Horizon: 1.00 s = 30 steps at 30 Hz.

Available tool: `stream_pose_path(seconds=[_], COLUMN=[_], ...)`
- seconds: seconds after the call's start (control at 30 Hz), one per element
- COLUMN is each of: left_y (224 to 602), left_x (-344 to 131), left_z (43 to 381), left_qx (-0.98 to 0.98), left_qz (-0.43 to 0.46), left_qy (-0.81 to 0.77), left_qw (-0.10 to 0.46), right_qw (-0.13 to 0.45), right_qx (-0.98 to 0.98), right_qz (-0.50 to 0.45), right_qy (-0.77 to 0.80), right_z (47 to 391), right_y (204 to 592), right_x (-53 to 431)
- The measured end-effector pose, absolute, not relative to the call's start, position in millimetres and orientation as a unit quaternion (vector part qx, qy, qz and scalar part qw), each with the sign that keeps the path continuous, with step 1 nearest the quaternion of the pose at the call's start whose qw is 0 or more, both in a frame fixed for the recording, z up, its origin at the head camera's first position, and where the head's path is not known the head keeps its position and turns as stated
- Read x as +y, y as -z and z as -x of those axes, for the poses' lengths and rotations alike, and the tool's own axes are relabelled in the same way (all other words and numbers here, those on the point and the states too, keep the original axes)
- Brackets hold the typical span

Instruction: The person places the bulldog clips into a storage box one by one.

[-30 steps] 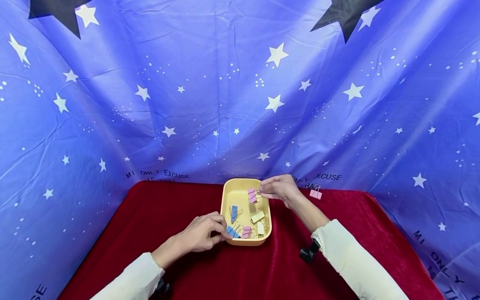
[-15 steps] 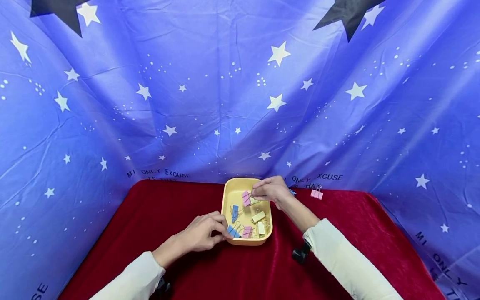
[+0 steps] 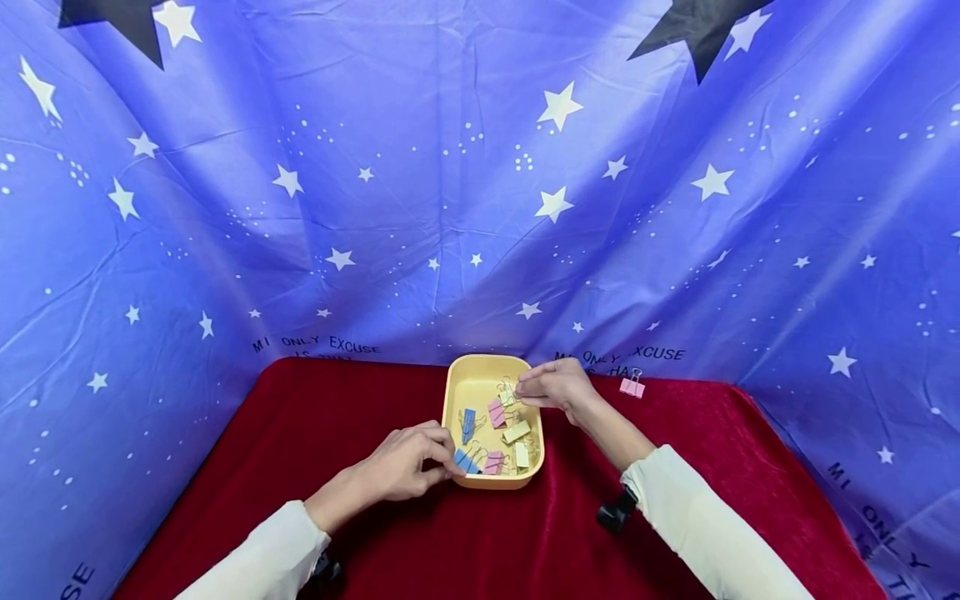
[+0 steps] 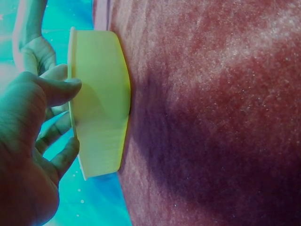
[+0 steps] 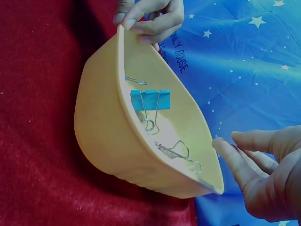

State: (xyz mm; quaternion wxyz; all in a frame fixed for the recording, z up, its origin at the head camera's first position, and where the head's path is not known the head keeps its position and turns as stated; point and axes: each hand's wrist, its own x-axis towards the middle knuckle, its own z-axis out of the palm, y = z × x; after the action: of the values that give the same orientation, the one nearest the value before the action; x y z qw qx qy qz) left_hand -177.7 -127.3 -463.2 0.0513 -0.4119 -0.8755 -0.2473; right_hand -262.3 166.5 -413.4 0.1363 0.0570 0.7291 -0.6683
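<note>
A yellow plastic tray (image 3: 468,392) stands on the red cloth with pink, blue and pale yellow binder clips in it. My left hand (image 3: 408,463) pinches its near left corner, thumb outside the wall and fingers over the rim in the left wrist view. My right hand (image 3: 561,387) is at the far right rim with relaxed fingers, nothing between them in the right wrist view. Close to its fingertips lie a pink binder clip (image 3: 497,414) and a pale yellow binder clip (image 3: 507,397). A blue binder clip (image 5: 150,100) shows inside the tray in the right wrist view.
Another pink binder clip (image 3: 632,388) lies at the cloth's far edge, right of the tray. Blue star-printed fabric (image 3: 480,167) hangs behind and on both sides. The red velvet cloth (image 3: 360,400) covers the table.
My right hand has let go of the pink binder clip, which now lies in the tray. It went leftward over the tray, then back right to the rim. The left hand has stayed put.
</note>
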Motion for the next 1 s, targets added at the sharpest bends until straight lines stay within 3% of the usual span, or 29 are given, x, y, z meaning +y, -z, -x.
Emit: stream_pose_path(seconds=[1.0], left_y=[462.8], left_x=[-126.8], left_z=[176.5], left_qx=[-0.879], left_qz=[0.407], left_qy=[0.242], left_qw=[0.051], right_qw=[0.104], right_qx=[0.739], right_qz=[-0.088], right_qy=[0.660], right_z=[258.4], right_y=[416.1], right_x=[236.4])
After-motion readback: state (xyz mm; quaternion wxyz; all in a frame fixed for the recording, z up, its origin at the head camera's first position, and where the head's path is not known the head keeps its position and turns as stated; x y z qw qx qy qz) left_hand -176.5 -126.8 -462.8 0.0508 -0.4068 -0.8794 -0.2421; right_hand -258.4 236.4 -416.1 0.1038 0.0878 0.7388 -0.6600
